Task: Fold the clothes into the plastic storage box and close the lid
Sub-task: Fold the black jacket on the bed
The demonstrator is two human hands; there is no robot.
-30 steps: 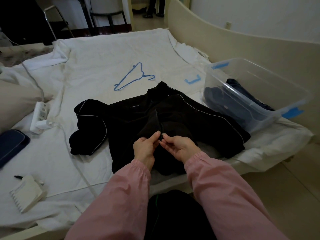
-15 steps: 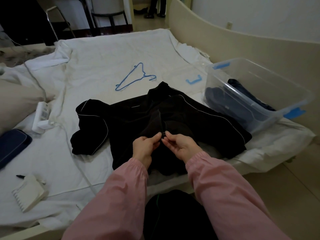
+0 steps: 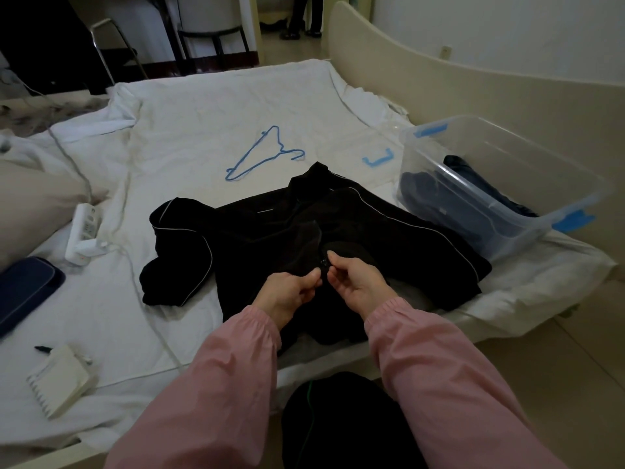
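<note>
A black jacket [image 3: 378, 228] with thin white piping lies spread on the white bed sheet, collar away from me. My left hand [image 3: 287, 292] pinches the jacket's front edge near the zipper. My right hand [image 3: 355, 282] pinches the small zipper pull [image 3: 323, 262] right beside it. Both hands meet at the jacket's lower middle. A clear plastic storage box [image 3: 527, 154] with blue latches stands open at the right edge of the bed, with dark blue folded clothes [image 3: 436, 194] inside. The lid's blue clip [image 3: 378, 158] shows on the sheet left of the box.
A blue wire hanger [image 3: 260, 155] lies on the sheet beyond the jacket. A white power strip [image 3: 84, 228] with cable, a dark blue pouch [image 3: 23, 292] and a white comb-like item [image 3: 57, 380] lie at the left. The bed's cream rail [image 3: 473, 86] runs behind the box.
Both hands have shifted slightly up the jacket's front along the zipper, still pinching it. The jacket and box have stayed in place.
</note>
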